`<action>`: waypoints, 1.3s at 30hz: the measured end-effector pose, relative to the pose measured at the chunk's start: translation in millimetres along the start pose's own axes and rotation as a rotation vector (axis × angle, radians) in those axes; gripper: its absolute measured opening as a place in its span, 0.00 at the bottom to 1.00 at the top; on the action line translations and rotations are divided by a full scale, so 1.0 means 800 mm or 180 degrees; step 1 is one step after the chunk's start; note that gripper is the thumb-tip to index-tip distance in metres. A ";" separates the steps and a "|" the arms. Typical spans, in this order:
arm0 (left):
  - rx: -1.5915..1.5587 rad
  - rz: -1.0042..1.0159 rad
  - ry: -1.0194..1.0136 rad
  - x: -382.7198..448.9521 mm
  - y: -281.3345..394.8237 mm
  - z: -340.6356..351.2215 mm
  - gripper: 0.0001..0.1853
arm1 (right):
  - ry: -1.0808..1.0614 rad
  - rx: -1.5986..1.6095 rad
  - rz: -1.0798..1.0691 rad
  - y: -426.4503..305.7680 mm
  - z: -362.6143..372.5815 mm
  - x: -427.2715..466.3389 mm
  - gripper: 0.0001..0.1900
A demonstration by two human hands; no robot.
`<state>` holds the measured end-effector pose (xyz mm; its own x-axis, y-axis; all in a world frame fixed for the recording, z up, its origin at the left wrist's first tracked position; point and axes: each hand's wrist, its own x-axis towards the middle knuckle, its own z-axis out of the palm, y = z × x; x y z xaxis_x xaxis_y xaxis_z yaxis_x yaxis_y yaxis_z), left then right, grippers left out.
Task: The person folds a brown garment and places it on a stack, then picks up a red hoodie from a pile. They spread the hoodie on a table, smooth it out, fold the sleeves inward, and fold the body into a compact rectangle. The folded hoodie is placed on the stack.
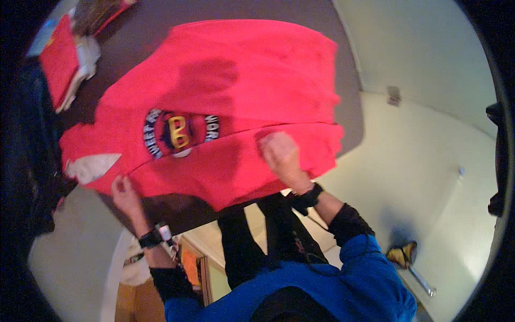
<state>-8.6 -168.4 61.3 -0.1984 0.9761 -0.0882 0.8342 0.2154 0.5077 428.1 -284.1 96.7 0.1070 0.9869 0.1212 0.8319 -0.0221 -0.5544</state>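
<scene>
A red garment with a round printed emblem and lettering [257, 80] lies spread over a dark table [346, 84]. Along its near side, an edge of cloth is folded over and partly covers the print. My left hand [125, 195] pinches the garment's near edge at the left, beside a pale patch [94, 166]. On the right, my right hand [281, 155] rests on or just above the folded part, its fingers curled; blur hides whether they grip cloth.
Folded red and white cloth [62, 64] lies at the table's far left, near a brown item [94, 16]. Dark cloth [28, 149] hangs along the left side. A pale wall [426, 133] with a wall plate [393, 95] stands to the right.
</scene>
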 end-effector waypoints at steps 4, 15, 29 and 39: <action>-0.1107 -0.0506 -0.0384 0.029 0.093 0.024 0.12 | -0.0047 -0.0248 -0.0297 0.012 0.016 0.065 0.14; -0.3342 -0.2078 -0.1258 0.151 0.161 0.090 0.36 | -0.0413 -0.0593 -0.0568 0.037 0.042 0.082 0.18; -0.3510 -0.1655 -0.0724 0.153 0.173 0.075 0.16 | -0.0119 -0.0916 -0.0080 0.106 -0.045 0.073 0.15; -0.2929 -0.2001 -0.0832 0.117 0.087 0.097 0.16 | 0.0370 -0.0333 0.0120 0.140 -0.054 0.083 0.08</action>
<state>70.5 -59.7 21.5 -0.2442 0.7018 -0.6692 -0.0891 0.6709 0.7361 551.7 -227.9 78.4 0.1964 0.9600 0.1997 0.8776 -0.0813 -0.4724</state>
